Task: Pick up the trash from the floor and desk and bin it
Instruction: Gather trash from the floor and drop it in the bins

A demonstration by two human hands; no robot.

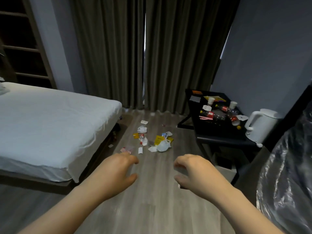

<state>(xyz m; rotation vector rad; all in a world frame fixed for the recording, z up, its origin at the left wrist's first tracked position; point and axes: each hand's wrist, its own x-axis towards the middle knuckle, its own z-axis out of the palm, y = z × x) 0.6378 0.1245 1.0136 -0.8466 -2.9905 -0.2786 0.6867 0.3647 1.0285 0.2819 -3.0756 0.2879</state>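
Trash lies scattered on the wooden floor ahead: a crumpled white plastic bag, yellow wrappers, a small plastic bottle, white paper scraps and a pink wrapper. On the black desk at right lie plastic bottles with red labels, two paper cups and paper bits. My left hand and my right hand hover low over the floor, short of the trash, fingers loosely curled, holding nothing.
A bed with a white sheet fills the left. Dark curtains hang behind. A white kettle stands on the desk's near right corner. A shiny plastic-wrapped surface rises at far right. A small box sits under the desk.
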